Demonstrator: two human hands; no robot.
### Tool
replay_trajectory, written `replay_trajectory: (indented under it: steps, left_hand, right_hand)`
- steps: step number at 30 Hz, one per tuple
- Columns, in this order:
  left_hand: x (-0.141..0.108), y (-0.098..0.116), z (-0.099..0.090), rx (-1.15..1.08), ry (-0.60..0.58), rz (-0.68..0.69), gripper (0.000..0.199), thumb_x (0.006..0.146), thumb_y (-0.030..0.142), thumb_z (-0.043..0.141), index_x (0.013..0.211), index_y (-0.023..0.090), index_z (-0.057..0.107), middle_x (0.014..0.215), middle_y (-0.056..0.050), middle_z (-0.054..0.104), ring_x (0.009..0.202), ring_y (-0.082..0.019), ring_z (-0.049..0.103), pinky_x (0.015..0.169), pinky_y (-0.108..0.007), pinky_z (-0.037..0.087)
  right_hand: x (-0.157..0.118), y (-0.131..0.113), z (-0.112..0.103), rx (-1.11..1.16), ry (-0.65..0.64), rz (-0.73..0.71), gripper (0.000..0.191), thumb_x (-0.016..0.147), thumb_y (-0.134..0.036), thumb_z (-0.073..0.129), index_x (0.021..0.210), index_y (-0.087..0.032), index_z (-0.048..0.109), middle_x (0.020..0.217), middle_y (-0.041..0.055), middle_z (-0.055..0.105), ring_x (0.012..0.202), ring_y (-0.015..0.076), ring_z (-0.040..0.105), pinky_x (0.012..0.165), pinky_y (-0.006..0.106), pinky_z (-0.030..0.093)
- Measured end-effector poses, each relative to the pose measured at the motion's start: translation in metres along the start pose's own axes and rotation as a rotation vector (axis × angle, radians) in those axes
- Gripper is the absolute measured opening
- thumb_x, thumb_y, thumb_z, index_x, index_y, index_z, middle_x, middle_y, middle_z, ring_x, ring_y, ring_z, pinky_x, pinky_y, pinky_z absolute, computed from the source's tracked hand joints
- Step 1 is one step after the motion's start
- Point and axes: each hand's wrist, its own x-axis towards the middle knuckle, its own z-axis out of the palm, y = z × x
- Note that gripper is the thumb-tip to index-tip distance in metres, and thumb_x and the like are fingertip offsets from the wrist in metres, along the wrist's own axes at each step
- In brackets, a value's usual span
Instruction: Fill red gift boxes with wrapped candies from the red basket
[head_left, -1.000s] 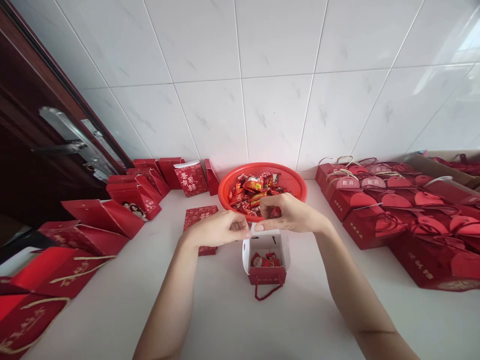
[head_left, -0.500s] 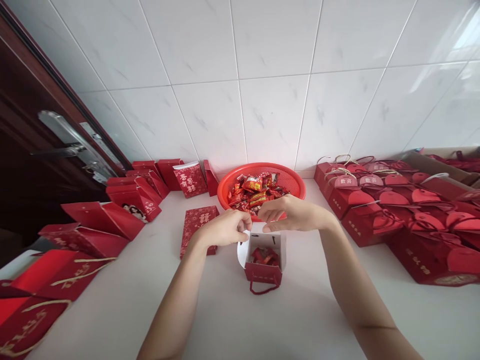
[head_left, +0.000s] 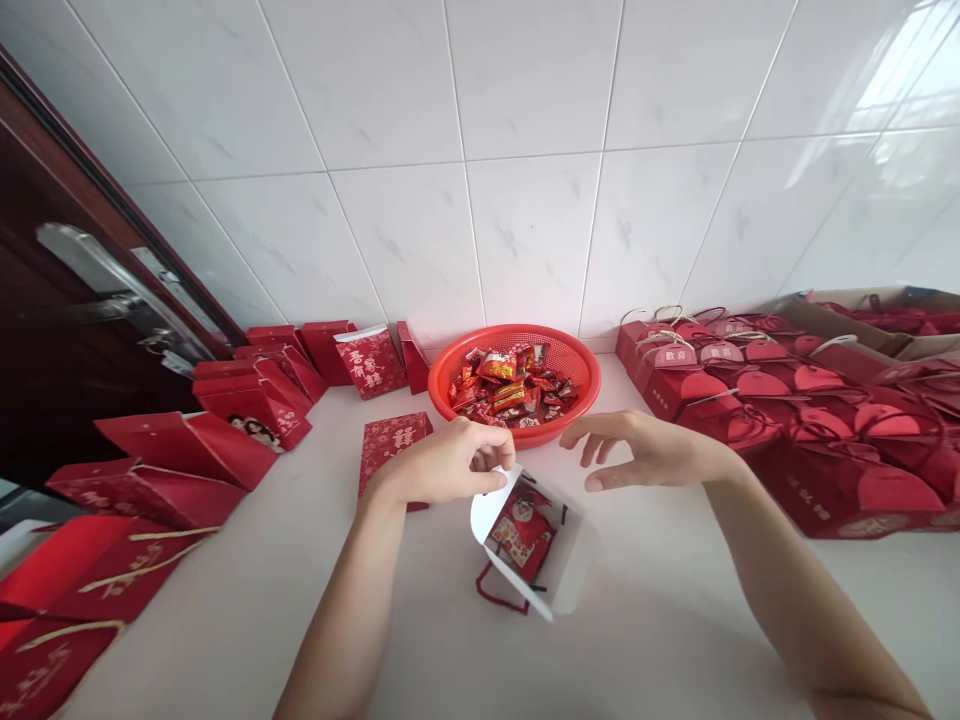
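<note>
on the bench point(head_left: 637, 630), an open, angled box point(head_left: 568, 552) holds red packets point(head_left: 529, 532). the left hand point(head_left: 457, 462), curled, is at its flap point(head_left: 484, 515); whether it pinches is unclear. the right hand point(head_left: 634, 450), spread, is empty. a light, steady touch should avoid tipping the box.

My worktop point(head_left: 435, 630) is pale — red packages point(head_left: 262, 410) line its left side, tied red boxes point(head_left: 757, 380) crowd the right near a carton point(head_left: 814, 322), and a red basket point(head_left: 437, 385) stands far in the middle. A flat packet point(head_left: 394, 445) lies left of the open box point(head_left: 574, 550) before me.
</note>
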Motion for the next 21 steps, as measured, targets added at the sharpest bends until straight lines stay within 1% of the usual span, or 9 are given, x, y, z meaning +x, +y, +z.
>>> replay_trajectory:
  steps: [3,5,7,9,12,14,17,19,21]
  left_hand:
    - [-0.001,0.003,0.001,-0.033,0.032,0.051,0.005,0.08,0.023,0.061,0.079,0.019,0.059,0.073,0.003,0.06,0.067,-0.012,0.055,0.061,-0.022,0.042]
    - [0.0,0.004,0.001,-0.053,0.057,0.071,0.006,0.081,0.024,0.061,0.078,0.018,0.059,0.071,0.003,0.059,0.065,-0.011,0.054,0.061,-0.022,0.042]
    - [0.003,0.003,0.003,-0.071,0.079,0.095,0.008,0.082,0.024,0.061,0.078,0.018,0.059,0.07,0.003,0.059,0.065,-0.011,0.054,0.063,-0.022,0.043]
    - [0.007,0.002,0.004,-0.08,0.09,0.114,0.009,0.083,0.025,0.06,0.079,0.018,0.06,0.071,0.003,0.06,0.066,-0.011,0.055,0.063,-0.021,0.044]
    - [0.012,0.0,0.007,-0.072,0.1,0.111,0.011,0.085,0.028,0.058,0.08,0.018,0.061,0.072,0.003,0.06,0.066,-0.011,0.054,0.062,-0.021,0.043]
    - [0.014,-0.001,0.008,-0.057,0.109,0.09,0.012,0.085,0.029,0.058,0.08,0.018,0.062,0.072,0.002,0.06,0.066,-0.012,0.054,0.062,-0.022,0.043]
    - [0.016,-0.003,0.007,-0.003,0.108,0.045,0.014,0.084,0.03,0.059,0.083,0.018,0.067,0.072,0.001,0.065,0.067,-0.013,0.057,0.062,-0.022,0.044]
    - [0.015,-0.004,0.004,0.063,0.084,0.014,0.018,0.085,0.032,0.059,0.085,0.018,0.071,0.075,0.0,0.069,0.069,-0.014,0.06,0.064,-0.023,0.044]
    - [0.014,-0.006,0.001,0.118,0.037,-0.019,0.025,0.086,0.038,0.059,0.087,0.019,0.075,0.08,-0.001,0.072,0.073,-0.016,0.063,0.066,-0.024,0.044]
  right_hand:
    - [-0.017,0.01,0.015,0.026,0.097,0.098,0.051,0.083,-0.052,0.071,0.118,-0.017,0.06,0.111,0.012,0.068,0.088,0.0201,0.07,0.075,0.032,0.058]
    - [-0.026,0.014,0.025,0.081,0.168,0.105,0.046,0.086,-0.053,0.068,0.115,-0.018,0.059,0.111,0.0113,0.067,0.087,0.0195,0.07,0.078,0.034,0.058]
    - [-0.032,0.017,0.037,0.149,0.228,0.062,0.039,0.089,-0.051,0.064,0.111,-0.019,0.059,0.11,0.0101,0.066,0.087,0.0187,0.069,0.08,0.035,0.058]
    - [-0.035,0.019,0.048,0.181,0.28,-0.008,0.032,0.092,-0.048,0.063,0.107,-0.02,0.061,0.11,0.0097,0.066,0.093,0.0193,0.068,0.082,0.035,0.058]
    - [-0.034,0.022,0.065,0.127,0.364,-0.093,0.029,0.093,-0.045,0.063,0.11,-0.023,0.064,0.121,0.0108,0.066,0.107,0.022,0.066,0.092,0.037,0.055]
    - [-0.03,0.025,0.076,0.064,0.381,-0.11,0.032,0.093,-0.045,0.063,0.117,-0.024,0.065,0.131,0.012,0.063,0.117,0.0246,0.062,0.1,0.04,0.052]
    - [-0.024,0.031,0.088,-0.006,0.344,-0.095,0.043,0.093,-0.051,0.062,0.127,-0.025,0.065,0.143,0.0145,0.055,0.131,0.0294,0.054,0.107,0.046,0.047]
    - [-0.021,0.035,0.093,-0.012,0.321,-0.082,0.054,0.091,-0.058,0.06,0.134,-0.025,0.061,0.147,0.0163,0.051,0.134,0.032,0.05,0.108,0.049,0.046]
    - [-0.019,0.037,0.096,0.004,0.299,-0.089,0.068,0.087,-0.067,0.058,0.141,-0.024,0.056,0.149,0.0178,0.048,0.136,0.0342,0.048,0.108,0.052,0.045]
